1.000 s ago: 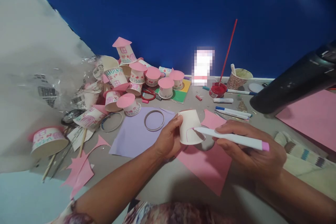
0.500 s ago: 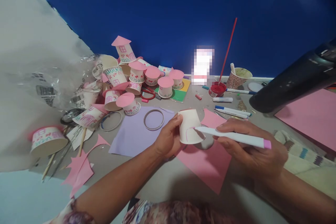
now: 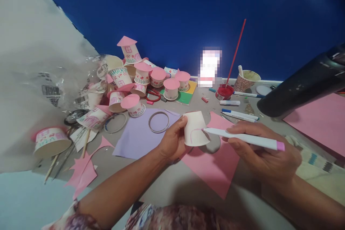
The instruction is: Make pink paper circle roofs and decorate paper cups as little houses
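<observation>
My left hand (image 3: 174, 138) is closed around the side of a white paper cup (image 3: 195, 122), held upside down above the table. A curved pink line shows on the cup's wall. Between the fingers of my right hand (image 3: 258, 151) is a white felt-tip pen (image 3: 250, 139) with a pink end, its tip at or very near the cup by the line's right end. Under the cup lies a pink paper sheet (image 3: 212, 172) with a cut-out. Left of it, a tape roll (image 3: 159, 122) rests on a purple sheet (image 3: 129, 140).
Decorated cups with pink paper roofs (image 3: 171, 90) crowd the back left, near red-handled scissors (image 3: 152, 95). Behind my right hand lie several markers (image 3: 239, 115), with a red paint jar (image 3: 224, 92) beyond. A large dark cylinder (image 3: 299, 82) leans in from the right.
The pink line on the cup has grown rightward into an arch. My right hand and the pen have shifted slightly right; my left hand still holds the cup.
</observation>
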### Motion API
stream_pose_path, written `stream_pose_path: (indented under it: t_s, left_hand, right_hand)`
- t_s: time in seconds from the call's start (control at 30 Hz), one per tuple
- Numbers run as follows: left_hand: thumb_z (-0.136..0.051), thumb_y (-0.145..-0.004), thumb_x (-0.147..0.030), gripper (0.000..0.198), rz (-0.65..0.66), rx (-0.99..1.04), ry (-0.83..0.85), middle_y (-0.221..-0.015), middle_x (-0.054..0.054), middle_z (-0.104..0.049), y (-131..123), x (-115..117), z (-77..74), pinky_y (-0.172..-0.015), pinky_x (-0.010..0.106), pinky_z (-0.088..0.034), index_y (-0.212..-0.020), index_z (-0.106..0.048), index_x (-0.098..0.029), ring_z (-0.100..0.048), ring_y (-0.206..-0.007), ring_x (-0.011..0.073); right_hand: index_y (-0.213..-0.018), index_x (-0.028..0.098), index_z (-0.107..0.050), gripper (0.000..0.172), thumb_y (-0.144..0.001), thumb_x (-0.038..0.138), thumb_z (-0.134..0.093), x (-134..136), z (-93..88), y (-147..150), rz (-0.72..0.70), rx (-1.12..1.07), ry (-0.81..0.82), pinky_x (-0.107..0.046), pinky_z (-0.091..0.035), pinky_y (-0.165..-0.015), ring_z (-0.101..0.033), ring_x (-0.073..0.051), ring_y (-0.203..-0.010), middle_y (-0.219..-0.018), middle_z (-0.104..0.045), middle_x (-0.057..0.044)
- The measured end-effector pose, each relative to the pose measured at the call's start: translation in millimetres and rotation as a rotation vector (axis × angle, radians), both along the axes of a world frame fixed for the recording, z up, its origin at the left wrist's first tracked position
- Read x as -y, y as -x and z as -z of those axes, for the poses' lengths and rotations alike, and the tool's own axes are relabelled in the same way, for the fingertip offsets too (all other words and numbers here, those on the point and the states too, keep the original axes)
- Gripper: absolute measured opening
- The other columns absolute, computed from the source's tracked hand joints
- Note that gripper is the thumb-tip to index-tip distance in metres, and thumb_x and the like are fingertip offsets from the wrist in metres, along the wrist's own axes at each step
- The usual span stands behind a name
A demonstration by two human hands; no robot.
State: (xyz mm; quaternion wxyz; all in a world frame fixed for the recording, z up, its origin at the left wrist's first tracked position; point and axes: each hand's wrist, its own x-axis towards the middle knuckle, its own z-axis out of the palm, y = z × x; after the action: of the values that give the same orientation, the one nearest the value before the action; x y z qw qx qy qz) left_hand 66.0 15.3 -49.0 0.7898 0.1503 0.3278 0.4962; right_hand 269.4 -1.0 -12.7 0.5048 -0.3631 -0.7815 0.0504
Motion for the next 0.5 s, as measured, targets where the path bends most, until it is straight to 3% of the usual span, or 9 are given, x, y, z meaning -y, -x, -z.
stream_pose_path:
  t_s: [0.5]
  left_hand:
    - [-0.07, -0.087, -0.036, 0.047, 0.019, 0.013, 0.0, -0.097, 0.014, -0.077, 1.0, -0.2, -2.3, -0.078, 0.039, -0.058, -0.125, -0.066, -0.009, -0.073, -0.084, 0.0277]
  right_hand:
    - [-0.092, 0.024, -0.069, 0.012, -0.086, 0.014, -0.068, 1.6, -4.4, -0.9, -0.115, -0.045, 0.048, -0.029, -0.059, -0.055, -0.074, -0.02, -0.063, -0.076, -0.077, -0.002]
